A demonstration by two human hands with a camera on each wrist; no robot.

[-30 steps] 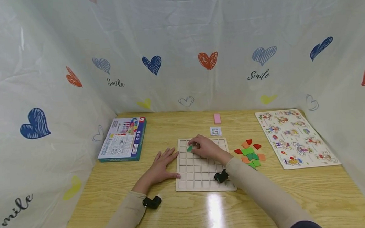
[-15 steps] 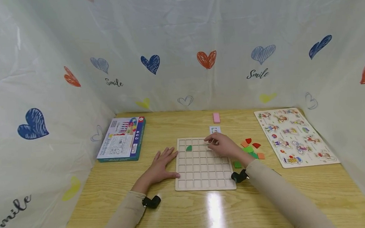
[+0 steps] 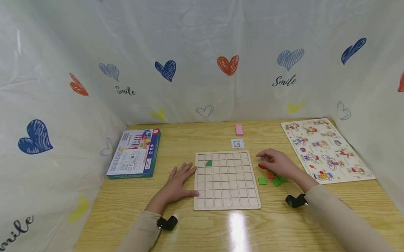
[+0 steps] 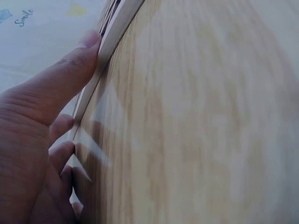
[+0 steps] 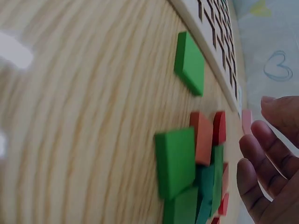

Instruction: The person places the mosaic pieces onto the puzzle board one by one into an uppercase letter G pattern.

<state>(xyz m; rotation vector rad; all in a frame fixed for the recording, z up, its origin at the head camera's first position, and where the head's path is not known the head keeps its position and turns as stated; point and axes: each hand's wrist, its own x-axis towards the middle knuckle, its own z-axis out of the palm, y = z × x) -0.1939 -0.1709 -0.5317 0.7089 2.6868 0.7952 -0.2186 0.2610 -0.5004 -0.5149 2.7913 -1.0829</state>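
Observation:
A wooden grid board lies mid-table, with one dark green quarter-circle piece in a cell near its upper left. Along the board's left edge, my left hand rests with fingers spread; its thumb touches the rim. My right hand is over the pile of loose pieces right of the board, fingers loosely bent and nothing between them. Below it show a red piece, an orange square and several green ones. One green square lies apart, nearer the board. The hand hides part of the pile.
Behind the board lie a small pattern card and a pink block. A flat game box is at the back left. At the right lies a picture puzzle board. A printed curtain hangs around the table.
My right hand has left the green quarter-circle piece on the board and moved right, over the pile. A green square now lies apart from the pile. My left hand has stayed put.

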